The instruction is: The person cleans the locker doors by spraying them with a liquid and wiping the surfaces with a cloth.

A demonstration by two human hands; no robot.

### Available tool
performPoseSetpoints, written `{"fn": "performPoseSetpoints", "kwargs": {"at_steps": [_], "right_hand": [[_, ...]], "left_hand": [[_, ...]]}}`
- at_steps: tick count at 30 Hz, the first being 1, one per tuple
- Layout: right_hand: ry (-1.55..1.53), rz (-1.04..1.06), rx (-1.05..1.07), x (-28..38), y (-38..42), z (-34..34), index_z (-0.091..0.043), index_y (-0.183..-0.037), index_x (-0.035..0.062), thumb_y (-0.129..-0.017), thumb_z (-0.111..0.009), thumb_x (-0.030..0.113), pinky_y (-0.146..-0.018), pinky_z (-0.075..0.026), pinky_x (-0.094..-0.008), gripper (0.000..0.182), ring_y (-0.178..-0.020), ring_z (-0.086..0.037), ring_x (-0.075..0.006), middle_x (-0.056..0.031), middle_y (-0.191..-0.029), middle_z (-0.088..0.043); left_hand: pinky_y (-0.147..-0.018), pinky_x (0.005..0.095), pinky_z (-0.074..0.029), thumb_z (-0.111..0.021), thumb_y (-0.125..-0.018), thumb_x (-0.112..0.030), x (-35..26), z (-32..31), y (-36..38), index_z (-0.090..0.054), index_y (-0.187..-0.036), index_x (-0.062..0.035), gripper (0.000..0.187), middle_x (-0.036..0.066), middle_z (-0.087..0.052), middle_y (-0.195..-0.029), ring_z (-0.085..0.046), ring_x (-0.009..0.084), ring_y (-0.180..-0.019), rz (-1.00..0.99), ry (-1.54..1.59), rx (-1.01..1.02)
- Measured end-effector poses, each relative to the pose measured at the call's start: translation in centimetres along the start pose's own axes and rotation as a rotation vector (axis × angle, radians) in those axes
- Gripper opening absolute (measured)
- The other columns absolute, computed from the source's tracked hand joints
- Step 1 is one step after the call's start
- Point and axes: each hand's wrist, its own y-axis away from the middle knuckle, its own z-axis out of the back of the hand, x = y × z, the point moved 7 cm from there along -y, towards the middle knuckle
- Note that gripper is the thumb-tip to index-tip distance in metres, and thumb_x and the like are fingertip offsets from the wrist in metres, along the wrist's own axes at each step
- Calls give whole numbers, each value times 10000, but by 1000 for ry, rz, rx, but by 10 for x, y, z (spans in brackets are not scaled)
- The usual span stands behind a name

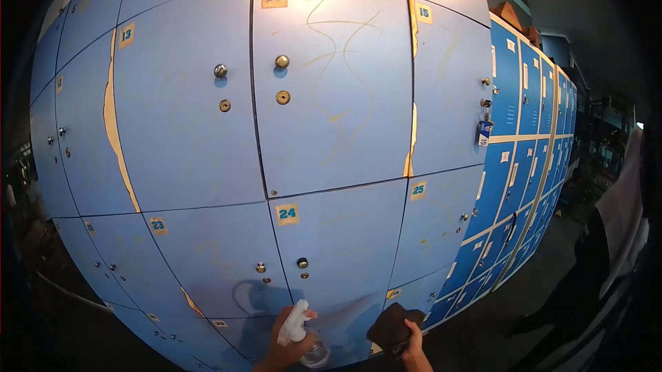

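My left hand [281,353] is wrapped round a spray bottle [295,325] with a white trigger head and a clear body, low in the view. To its right, my right hand [414,346] grips a dark brown cloth [388,329], which looks folded. Both hands are in front of the lower part of the light blue locker doors. Just above them is the locker door [338,244] labelled 24, with a round knob [302,262] and a lock. Faint yellowish streaks mark the door [372,124] labelled 14.
Worn pale edges show beside the door [183,144] labelled 13. A key with a blue tag [485,133] hangs at the door labelled 15. Darker blue lockers [507,172] extend along the right. A person in dark clothing [579,275] appears at the far right.
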Motion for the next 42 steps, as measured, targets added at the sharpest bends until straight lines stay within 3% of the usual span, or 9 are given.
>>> {"fn": "performPoseSetpoints", "kwargs": {"at_steps": [5,9,18,21,26,29,31,40,42], "right_hand": [[85,-361,69,-36,48,-71,-464,-1395,53,-905,-567,482,-1009,-460,-515,659,-1189,-561,-377,-187,-1333,-554],[-56,-365,208,-62,18,-71,-603,-1240,38,-896,-590,461,-953,-512,-439,545,-1066,-640,-297,-138,-1188,-663],[196,-188,53,33,-30,15,-663,-1148,59,-906,-610,433,-864,-541,-369,449,-977,-657,-225,-102,-1073,-695],[353,-125,62,100,-7,16,-648,-1179,60,-907,-606,429,-881,-540,-403,460,-1011,-646,-225,-101,-1088,-686],[284,-254,60,120,-35,59,-617,-1222,50,-918,-590,417,-921,-526,-426,477,-1045,-636,-256,-116,-1135,-668],[221,-361,128,135,-30,58,-599,-1248,44,-925,-580,411,-944,-518,-440,489,-1065,-630,-274,-125,-1164,-657],[180,-423,243,167,-11,34,-449,-1399,40,-924,-539,499,-1041,-442,-502,666,-1208,-560,-352,-181,-1331,-558],[69,-90,219,246,-30,108,-488,-1348,31,-938,-529,436,-986,-485,-502,578,-1151,-590,-363,-170,-1285,-584],[36,-45,184,253,-39,139,-485,-1349,25,-935,-525,426,-991,-480,-501,577,-1174,-578,-355,-171,-1293,-580]], "left_hand": [[-827,324,-484,-758,-826,-106,-42,-28,-26,-541,-1230,3,471,90,-625,-1079,-601,169,-980,3,305,-128],[-848,325,-484,-794,-799,-144,-52,-62,-46,-555,-1200,2,490,86,-637,-1068,-607,181,-984,-80,286,-162],[-818,393,-480,-765,-795,-174,-99,-180,-68,-564,-1231,9,514,137,-645,-1099,-609,314,-963,-293,95,-56],[-847,371,-497,-866,-732,-354,-106,-242,-67,-597,-1167,21,633,156,-647,-1103,-622,279,-1016,-306,-186,-46],[-828,392,-498,-733,-776,-91,-142,-298,-85,-549,-1268,9,535,160,-637,-1068,-624,281,-947,-366,-153,-251],[-852,361,-492,-749,-767,-9,-126,-301,-110,-568,-1214,6,483,126,-623,-1081,-609,243,-1008,-15,-2,-152],[-882,351,-478,-742,-770,-29,-138,-288,-131,-552,-1257,-10,524,103,-605,-1105,-592,212,-1030,-46,138,-182],[-944,361,-447,-630,-796,-33,-240,-209,-203,-444,-1372,45,610,121,-571,-1145,-538,204,-1095,-336,91,-459],[-801,276,-453,-602,-794,12,-251,-203,-208,-494,-1288,21,506,70,-559,-1085,-538,123,-948,-368,88,-484]]}}
